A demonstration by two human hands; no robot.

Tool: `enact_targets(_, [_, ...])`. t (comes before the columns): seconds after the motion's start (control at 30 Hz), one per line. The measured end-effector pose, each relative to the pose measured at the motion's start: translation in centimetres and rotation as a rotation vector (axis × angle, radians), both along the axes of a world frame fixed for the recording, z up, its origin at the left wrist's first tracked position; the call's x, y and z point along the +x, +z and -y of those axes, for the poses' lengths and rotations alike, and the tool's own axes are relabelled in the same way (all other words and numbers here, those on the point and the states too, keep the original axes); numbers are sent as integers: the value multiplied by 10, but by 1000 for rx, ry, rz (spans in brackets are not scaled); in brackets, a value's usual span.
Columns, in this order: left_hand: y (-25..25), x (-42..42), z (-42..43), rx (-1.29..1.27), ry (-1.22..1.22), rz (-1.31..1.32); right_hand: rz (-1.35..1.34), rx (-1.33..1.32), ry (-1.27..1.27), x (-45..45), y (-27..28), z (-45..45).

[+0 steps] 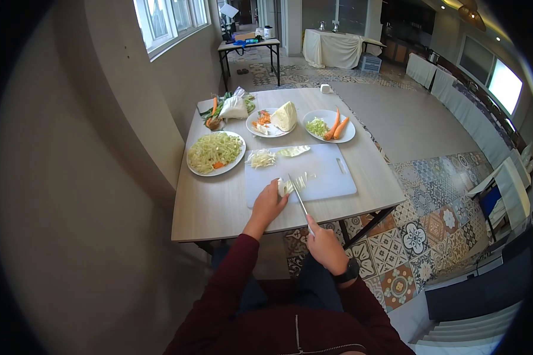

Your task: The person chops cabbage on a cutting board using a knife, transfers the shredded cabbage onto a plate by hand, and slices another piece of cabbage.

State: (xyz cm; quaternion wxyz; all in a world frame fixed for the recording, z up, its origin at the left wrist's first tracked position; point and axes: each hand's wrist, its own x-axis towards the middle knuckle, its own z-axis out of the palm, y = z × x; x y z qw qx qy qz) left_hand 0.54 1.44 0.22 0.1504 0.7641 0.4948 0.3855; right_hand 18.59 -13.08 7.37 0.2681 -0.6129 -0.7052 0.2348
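Observation:
On the white cutting board, my left hand holds a small piece of pale cabbage under its fingertips. My right hand is wrapped round the handle of a knife, whose blade rests beside the cabbage piece. Thin cabbage shreds lie at the blade. Farther back on the board are a small heap of shredded cabbage and a flat cabbage leaf piece.
A plate of shredded vegetable stands left of the board. Behind it are a plate with a cabbage wedge, a plate with carrots, and a white bag among vegetables. A small white object sits at the far edge.

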Motion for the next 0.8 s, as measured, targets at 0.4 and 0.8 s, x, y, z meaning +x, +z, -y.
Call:
enact_targets(0.4, [-3,0,-2,96,5,15,158,40,-47,-15,-15,-6])
enact_targets(0.8, [3,-1,0,61,2,53,221,48,-64,7,-2,3])
